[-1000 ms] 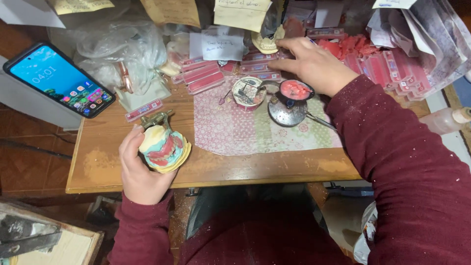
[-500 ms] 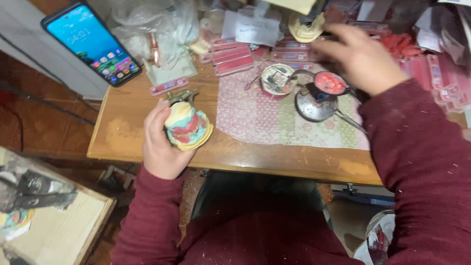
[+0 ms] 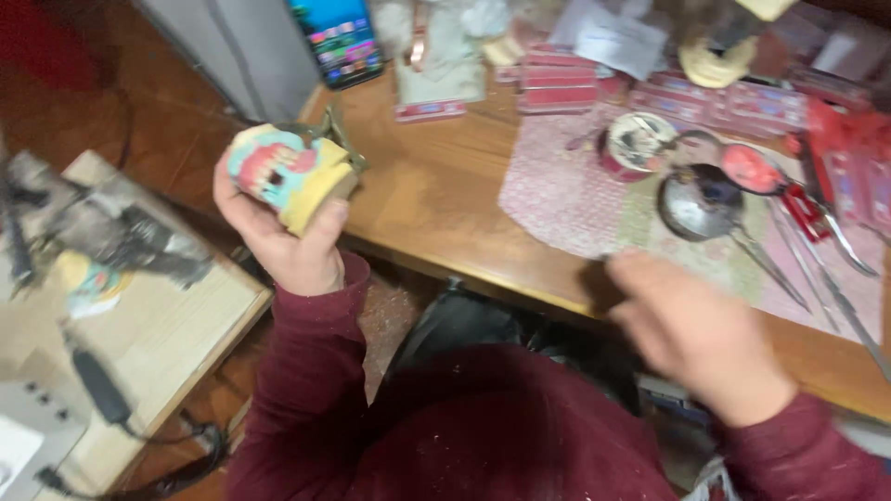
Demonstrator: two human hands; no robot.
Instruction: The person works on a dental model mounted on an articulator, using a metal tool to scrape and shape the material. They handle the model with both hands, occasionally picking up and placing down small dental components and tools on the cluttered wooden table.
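Left hand holds a dental model off the counter's edge; right hand hangs blurred in front.

The left hand [image 3: 278, 237] is wrapped around a dental model [image 3: 288, 172] of pink gums and teeth on a yellow and pale blue base, fingers closed behind and under it, held up beside the left edge of the wooden counter [image 3: 445, 199]. The right hand [image 3: 696, 339] is blurred near the counter's front edge; I cannot tell how far it is open or whether it holds anything. On a patterned mat [image 3: 575, 209] lie a small round dish [image 3: 640, 144], a metal bowl [image 3: 696, 204] and thin metal tools [image 3: 798, 250]. A phone [image 3: 339, 37] with a lit screen sits at the far left corner.
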